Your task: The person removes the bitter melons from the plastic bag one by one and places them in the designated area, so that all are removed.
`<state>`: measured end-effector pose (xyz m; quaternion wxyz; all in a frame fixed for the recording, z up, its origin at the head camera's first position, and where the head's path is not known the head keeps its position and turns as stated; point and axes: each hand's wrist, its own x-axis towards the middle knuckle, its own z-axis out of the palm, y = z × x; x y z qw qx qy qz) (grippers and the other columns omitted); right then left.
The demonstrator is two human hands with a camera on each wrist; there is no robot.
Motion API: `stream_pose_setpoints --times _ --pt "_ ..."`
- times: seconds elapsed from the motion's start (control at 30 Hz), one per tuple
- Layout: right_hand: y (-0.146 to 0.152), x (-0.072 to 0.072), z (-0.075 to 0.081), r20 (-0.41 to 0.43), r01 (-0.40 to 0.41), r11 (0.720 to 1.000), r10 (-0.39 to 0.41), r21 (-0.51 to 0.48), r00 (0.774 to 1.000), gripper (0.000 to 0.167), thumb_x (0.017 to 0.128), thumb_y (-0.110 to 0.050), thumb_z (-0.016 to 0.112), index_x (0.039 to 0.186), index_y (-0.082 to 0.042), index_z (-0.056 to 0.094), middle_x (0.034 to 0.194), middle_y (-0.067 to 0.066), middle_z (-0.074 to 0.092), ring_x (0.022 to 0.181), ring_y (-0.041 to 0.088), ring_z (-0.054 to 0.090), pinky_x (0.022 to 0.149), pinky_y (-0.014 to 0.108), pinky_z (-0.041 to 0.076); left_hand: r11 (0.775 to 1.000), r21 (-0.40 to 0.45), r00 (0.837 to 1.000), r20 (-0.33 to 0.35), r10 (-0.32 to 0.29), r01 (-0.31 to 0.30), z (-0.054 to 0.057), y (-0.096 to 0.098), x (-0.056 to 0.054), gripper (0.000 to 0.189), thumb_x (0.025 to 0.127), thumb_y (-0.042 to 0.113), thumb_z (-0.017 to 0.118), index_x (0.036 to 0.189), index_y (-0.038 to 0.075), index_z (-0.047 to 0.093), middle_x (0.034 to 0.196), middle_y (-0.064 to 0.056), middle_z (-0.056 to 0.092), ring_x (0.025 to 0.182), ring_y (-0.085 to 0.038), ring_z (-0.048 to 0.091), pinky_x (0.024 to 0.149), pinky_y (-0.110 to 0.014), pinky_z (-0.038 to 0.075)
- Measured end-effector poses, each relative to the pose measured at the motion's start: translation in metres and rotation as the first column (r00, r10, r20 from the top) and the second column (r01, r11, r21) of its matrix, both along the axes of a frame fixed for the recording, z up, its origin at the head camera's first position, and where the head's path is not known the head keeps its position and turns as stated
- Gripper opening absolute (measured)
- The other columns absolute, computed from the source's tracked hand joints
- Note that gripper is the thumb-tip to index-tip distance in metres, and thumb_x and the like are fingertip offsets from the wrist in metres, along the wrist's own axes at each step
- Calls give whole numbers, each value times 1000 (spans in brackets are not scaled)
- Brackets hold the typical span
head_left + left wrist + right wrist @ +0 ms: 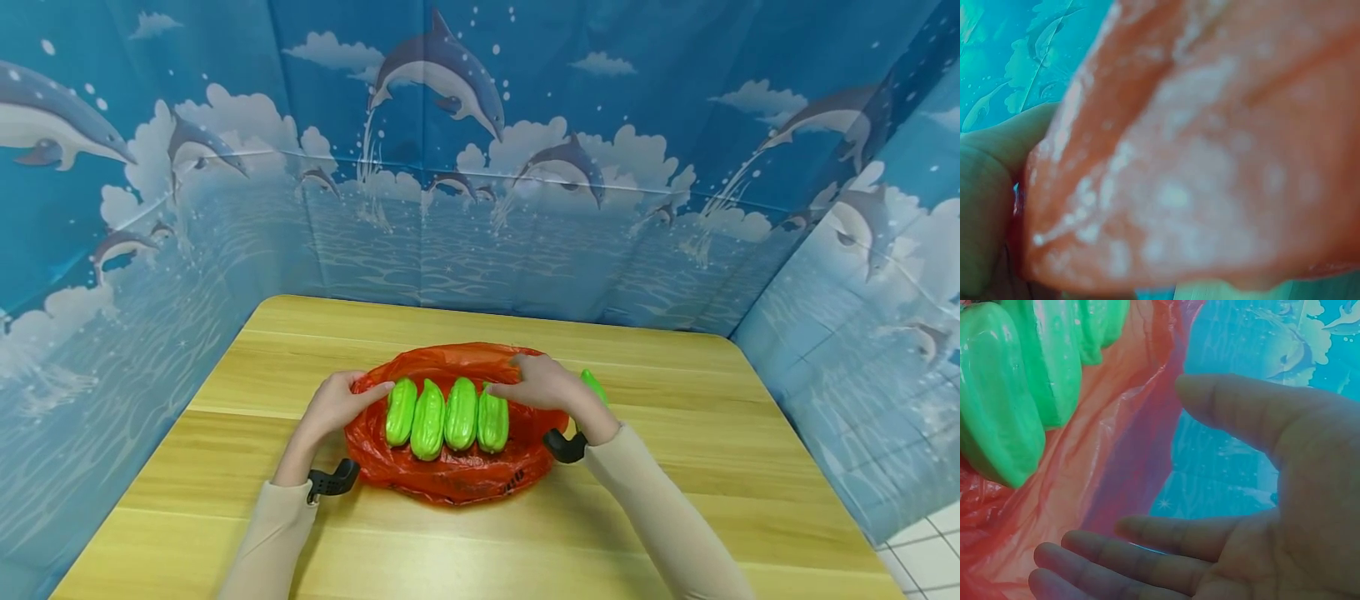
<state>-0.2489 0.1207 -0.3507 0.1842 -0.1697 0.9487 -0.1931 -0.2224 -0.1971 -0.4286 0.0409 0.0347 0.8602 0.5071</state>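
A red plastic bag [453,483] lies spread wide on the table. Several bright green, ridged gourd-like vegetables [428,421] lie side by side in its mouth. My left hand [335,407] pinches the bag's left edge, thumb on the inner side and fingers behind the film; in the left wrist view the film [1172,162] fills most of the picture. Over the bag's right side is my right hand [551,385], its thumb close to the rightmost vegetable. The right wrist view shows that hand's fingers [1141,562] extended and spread from the thumb, with nothing between them.
Another green vegetable [592,385] lies on the table just beyond the right wrist, partly hidden. The wood-patterned table [675,375] is bordered at the back and sides by blue dolphin-print curtains [487,242]. White floor tiles [930,554] show at lower right.
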Motion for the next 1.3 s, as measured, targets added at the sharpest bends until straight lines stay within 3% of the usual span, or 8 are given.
stream_pose_setpoints --times 0.07,0.3,0.43,0.63,0.97,1.2,1.3 --pt "-1 -2 -2 2 -4 1000 4 6 1000 73 91 -50 58 139 2 42 110 15 62 92 25 60 88 46 45 1000 4 1000 -2 0 0 0 0 0 47 85 49 67 76 4 58 55 -4 51 50 -22 57 50 -31 48" --pt "-3 -7 -12 40 5 1000 -5 13 999 76 90 -52 57 140 3 40 134 21 48 115 34 52 93 49 41 1000 7 1000 4 2 -2 -1 1 0 46 85 49 67 76 4 58 56 -5 53 50 -21 58 50 -31 48" --pt "-4 -9 -18 62 20 1000 -21 13 998 77 90 -50 58 141 3 38 139 22 43 123 37 45 97 51 38 1000 10 1000 5 -4 4 -1 1 0 47 85 50 66 77 4 59 55 -4 51 50 -21 57 51 -31 47" --pt "-3 -13 -30 95 27 1000 -28 14 995 83 87 -52 61 143 3 35 141 23 41 125 38 42 98 50 37 1000 0 1000 0 -8 8 -2 2 0 48 85 49 67 74 4 57 53 -2 48 49 -20 55 51 -31 45" --pt "-2 -20 -48 91 14 999 -18 41 996 80 81 -58 65 129 5 50 123 18 55 99 26 55 81 41 45 1000 11 1000 15 -6 6 -1 1 0 47 85 50 66 76 4 58 54 -3 50 50 -21 57 51 -31 47" --pt "-3 -24 -55 106 11 1000 -13 26 994 84 83 -59 63 135 4 46 134 20 49 119 35 48 94 47 41 1000 21 1000 15 -9 8 -1 2 -1 46 85 50 67 76 6 58 55 -3 51 50 -21 58 51 -32 48" --pt "-3 -24 -57 118 15 1000 -16 7 993 84 83 -58 63 136 4 44 135 21 47 121 35 47 95 47 41 1000 18 1000 16 -9 8 -1 3 -1 46 85 50 67 75 6 58 54 -3 51 50 -21 58 51 -32 48"
